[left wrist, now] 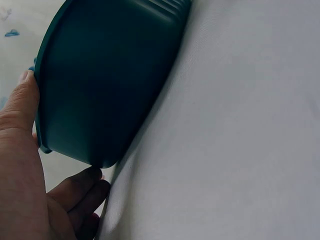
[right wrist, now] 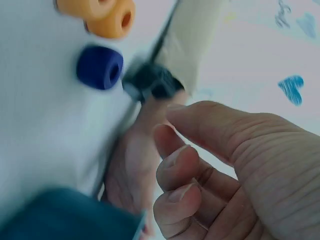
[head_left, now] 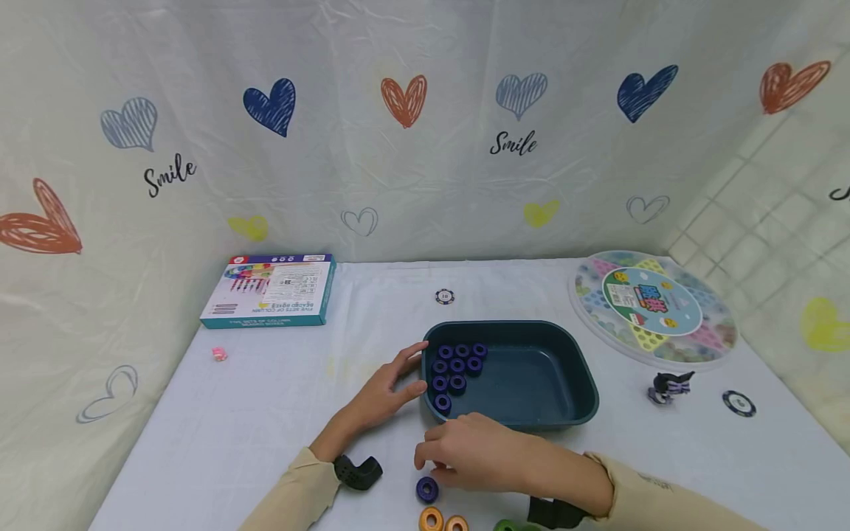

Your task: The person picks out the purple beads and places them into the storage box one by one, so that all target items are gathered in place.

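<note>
A dark teal plastic bin point(head_left: 531, 424) sits on the white cloth. Inside, several purple ring-shaped beads point(head_left: 457, 366) are grouped at its left end. My left hand point(head_left: 378, 398) rests against the bin's left side; in the left wrist view its thumb point(left wrist: 22, 100) lies at the rim, other fingers near a lower corner. My right hand point(head_left: 474, 451) hovers by the bin's front edge, fingers loosely bent with nothing between them. Just below it, one loose purple bead point(head_left: 427, 490) lies on the cloth, also visible in the right wrist view.
Orange beads point(head_left: 431, 519) and green beads point(head_left: 506, 526) lie at the near edge. A flat box point(head_left: 268, 291) stands back left, a round patterned case point(head_left: 654, 310) back right. Poker chips point(head_left: 445, 296), a pink piece point(head_left: 219, 354) and a small black figure point(head_left: 669, 387) are scattered around.
</note>
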`<state>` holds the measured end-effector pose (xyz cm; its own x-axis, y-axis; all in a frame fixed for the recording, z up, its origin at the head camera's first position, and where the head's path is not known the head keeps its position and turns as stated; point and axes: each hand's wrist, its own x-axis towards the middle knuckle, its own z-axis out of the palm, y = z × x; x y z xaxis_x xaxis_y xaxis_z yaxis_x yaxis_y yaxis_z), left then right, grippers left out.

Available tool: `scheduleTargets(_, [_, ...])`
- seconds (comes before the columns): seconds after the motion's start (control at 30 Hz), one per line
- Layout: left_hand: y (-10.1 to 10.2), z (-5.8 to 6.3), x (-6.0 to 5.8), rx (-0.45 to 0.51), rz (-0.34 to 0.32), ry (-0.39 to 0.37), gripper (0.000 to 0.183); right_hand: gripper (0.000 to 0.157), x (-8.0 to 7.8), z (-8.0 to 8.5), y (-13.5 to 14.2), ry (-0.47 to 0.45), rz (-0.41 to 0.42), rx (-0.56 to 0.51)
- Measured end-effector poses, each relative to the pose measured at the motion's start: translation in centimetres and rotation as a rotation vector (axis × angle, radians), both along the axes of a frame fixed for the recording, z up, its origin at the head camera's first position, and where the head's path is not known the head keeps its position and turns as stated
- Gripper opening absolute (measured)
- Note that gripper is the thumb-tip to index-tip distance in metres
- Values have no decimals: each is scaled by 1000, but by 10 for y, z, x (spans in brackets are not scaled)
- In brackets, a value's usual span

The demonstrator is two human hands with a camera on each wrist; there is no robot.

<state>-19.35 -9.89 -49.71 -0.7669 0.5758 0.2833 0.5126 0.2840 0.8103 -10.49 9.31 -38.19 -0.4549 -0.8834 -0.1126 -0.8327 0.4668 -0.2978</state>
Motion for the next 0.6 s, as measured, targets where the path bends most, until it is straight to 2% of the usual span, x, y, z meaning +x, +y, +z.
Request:
scheduleTargets(0.13, [0, 1, 0, 6, -7, -2, 62, 23, 4, -9, -4, 60, 87, 35])
scheduleTargets(0.27, [0, 0, 1, 0, -6, -9, 61, 25, 4, -17, -4, 74, 123, 42])
scheduleTargets(0.6, [0, -1, 0, 18, -13, 0, 61, 22, 2, -26, 2, -5, 83, 81])
